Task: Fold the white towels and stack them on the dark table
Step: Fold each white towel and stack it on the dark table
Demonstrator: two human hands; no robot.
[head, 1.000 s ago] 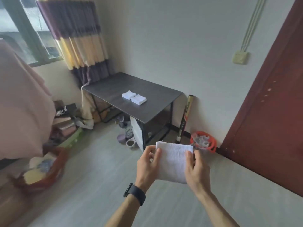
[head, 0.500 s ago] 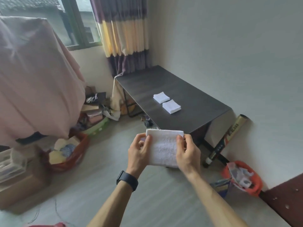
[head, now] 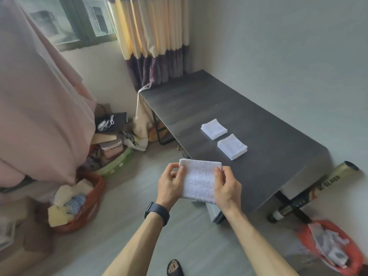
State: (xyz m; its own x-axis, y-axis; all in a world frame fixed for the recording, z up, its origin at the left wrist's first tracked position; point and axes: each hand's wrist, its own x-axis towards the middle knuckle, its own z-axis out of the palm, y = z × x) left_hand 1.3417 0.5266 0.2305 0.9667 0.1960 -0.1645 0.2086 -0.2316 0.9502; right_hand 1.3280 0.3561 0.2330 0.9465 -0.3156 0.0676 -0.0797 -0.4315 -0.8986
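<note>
Dark table (head: 264,176) now sits far closer to you than a second ago. You hold the half-folded towel (head: 200,182) just off its near edge, left hand (head: 170,186) and right hand (head: 229,189) pinching opposite sides. Two folded towels (head: 232,146) lie on the table beyond, so another fold and stacking likely remain.

A striped curtain (head: 155,36), cream above and purple below, hangs at the upper centre beside a green-framed window (head: 79,22) in the upper left. A large pink cloth (head: 39,96) drapes down the left side. Below it, a red basket (head: 100,186) at the lower left holds yellowish cloths, and a green tray (head: 121,162) of clutter lies just behind it on the grey floor (head: 129,226). At the right, a lettered tube (head: 322,186) leans tilted. An orange basket (head: 353,253) with crumpled paper fills the lower right corner.
</note>
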